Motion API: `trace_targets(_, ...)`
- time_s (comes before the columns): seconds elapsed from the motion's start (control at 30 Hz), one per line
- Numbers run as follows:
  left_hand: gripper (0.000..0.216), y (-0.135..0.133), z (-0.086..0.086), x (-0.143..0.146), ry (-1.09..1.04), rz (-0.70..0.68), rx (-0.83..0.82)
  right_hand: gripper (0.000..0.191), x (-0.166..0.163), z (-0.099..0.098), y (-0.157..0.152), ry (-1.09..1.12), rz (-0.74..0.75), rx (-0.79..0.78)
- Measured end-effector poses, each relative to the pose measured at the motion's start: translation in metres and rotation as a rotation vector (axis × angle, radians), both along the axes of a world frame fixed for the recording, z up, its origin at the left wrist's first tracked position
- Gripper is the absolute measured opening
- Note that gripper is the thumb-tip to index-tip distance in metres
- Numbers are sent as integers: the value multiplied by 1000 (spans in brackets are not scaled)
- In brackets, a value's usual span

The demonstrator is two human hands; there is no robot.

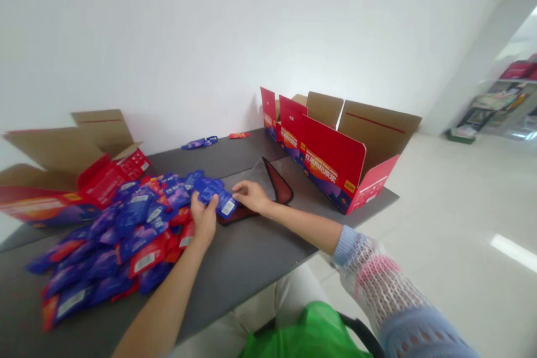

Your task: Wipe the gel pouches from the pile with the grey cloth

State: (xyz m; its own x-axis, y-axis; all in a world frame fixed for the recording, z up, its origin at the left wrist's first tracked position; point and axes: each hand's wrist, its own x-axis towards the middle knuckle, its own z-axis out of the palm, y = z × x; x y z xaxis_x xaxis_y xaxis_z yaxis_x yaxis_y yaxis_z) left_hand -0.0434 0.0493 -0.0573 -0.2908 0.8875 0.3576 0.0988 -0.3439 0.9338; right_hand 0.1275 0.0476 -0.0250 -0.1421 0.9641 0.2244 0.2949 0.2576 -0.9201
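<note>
A heap of blue and red sachets (pixel 121 240) covers the left of the grey table (pixel 251 257). My left hand (pixel 204 218) grips a small stack of blue sachets (pixel 218 196) at the heap's right edge. My right hand (pixel 251 196) touches the same stack from the right, fingers curled on it, resting over a dark red-edged mat (pixel 279 184).
An open red and blue carton (pixel 331 162) stands at the table's back right, another opened carton (pixel 62 173) at the left. A few loose sachets (pixel 201 142) lie by the white wall. A green bag (pixel 310 335) sits on my lap; tiled floor at the right.
</note>
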Motion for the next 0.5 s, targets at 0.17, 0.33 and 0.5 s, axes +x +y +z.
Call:
trace_targets(0.17,56,-5,1,-6,53,-91,-33,70,43,0,-15,-564,68,261)
trace_targets(0.33,40,-16,5,5,424,-164,-100,58,86,5,-17,-1007,346,397)
trace_targets(0.5,39,-28,15,14,807,-23,-182,49,92,12,2,-1082,93,249)
